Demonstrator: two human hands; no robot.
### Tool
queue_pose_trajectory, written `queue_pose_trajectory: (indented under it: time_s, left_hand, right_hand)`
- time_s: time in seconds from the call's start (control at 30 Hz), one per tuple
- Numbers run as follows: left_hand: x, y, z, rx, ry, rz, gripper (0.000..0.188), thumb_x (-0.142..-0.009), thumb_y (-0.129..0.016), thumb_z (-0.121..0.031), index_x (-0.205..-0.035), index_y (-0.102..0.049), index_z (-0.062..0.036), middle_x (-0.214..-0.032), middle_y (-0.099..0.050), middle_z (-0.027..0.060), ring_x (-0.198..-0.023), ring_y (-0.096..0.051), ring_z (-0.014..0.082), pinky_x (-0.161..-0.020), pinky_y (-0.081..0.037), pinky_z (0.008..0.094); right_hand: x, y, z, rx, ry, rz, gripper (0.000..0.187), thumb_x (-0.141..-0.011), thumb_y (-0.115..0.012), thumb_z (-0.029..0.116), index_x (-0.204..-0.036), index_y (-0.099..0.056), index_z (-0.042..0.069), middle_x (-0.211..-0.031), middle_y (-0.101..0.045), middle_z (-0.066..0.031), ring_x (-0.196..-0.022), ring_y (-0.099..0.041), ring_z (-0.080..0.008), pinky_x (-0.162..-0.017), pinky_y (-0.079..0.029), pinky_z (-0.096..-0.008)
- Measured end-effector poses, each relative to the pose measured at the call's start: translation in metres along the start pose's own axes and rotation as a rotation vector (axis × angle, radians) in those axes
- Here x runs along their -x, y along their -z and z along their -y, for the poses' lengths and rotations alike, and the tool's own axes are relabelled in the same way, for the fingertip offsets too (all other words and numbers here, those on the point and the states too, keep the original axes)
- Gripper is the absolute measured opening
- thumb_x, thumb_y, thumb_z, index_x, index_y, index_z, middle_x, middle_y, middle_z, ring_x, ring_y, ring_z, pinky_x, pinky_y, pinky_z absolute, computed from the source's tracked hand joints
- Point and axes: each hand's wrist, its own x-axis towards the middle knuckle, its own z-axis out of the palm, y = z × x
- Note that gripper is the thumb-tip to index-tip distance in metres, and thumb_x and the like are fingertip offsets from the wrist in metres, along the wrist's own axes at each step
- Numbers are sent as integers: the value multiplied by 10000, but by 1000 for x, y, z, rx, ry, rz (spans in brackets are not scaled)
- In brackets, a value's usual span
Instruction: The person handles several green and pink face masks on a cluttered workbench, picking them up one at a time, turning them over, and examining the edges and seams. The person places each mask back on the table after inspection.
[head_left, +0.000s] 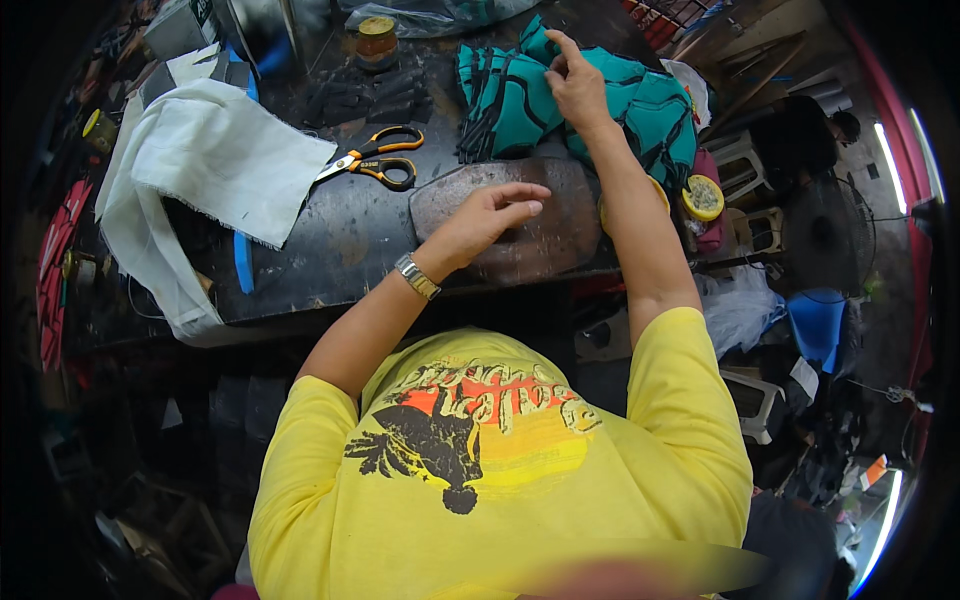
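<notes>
My right hand (573, 82) reaches far across the dark workbench (340, 240) and pinches a piece from the pile of teal pieces with black trim (520, 100). My left hand (490, 215) hovers with loose, spread fingers over a worn brown oval board (550, 235) near the bench's front edge and holds nothing; a metal watch sits on that wrist. Orange-handled scissors (375, 158) lie shut on the bench, left of the left hand.
A white cloth (215, 160) drapes over the bench's left side. A small jar (377, 40) stands at the back. A yellow tape roll (703, 197) sits at the right edge. Stools, bags and clutter fill the floor to the right.
</notes>
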Motion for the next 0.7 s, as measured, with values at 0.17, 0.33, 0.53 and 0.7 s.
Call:
queue_pose_trajectory:
  time_s: [0.17, 0.33, 0.53, 0.7]
  left_hand:
    - [-2, -20, 14, 31, -13, 25, 420, -984, -633, -237, -1358, -588, -48, -1292, -609, 32, -1187, -541, 110, -1013, -439, 299]
    - [0, -36, 14, 127, -119, -180, 522, -957, -664, -176, -1429, -494, -31, -1350, -559, 57, -1206, -531, 139, -1038, -423, 305]
    - [0, -46, 7, 465, -622, -354, 366, -883, -726, -52, -1226, -601, -23, -1153, -641, 54, -1062, -612, 152, -977, -465, 297]
    - [16, -27, 0, 371, -447, -200, 193, -928, -671, -78, -1116, -629, -85, -1009, -659, -3, -842, -613, 108, -699, -477, 286]
  right_hand:
    - [2, 13, 19, -70, -1, -31, 581, -828, -662, -14, -1350, -540, 211, -835, -650, -67, -730, -632, -204, -720, -531, -322]
    - [30, 57, 76, -222, -11, -181, 567, -848, -643, -45, -1368, -518, 143, -851, -657, -41, -746, -622, -131, -700, -522, -267]
    - [89, 89, 129, -833, -252, -91, 632, -859, -654, -75, -1431, -427, 71, -910, -643, -60, -792, -619, -103, -729, -530, -246]
    - [128, 97, 131, -795, -164, 97, 627, -923, -647, -26, -1490, -398, 69, -1007, -662, -75, -923, -639, -129, -869, -521, -270]
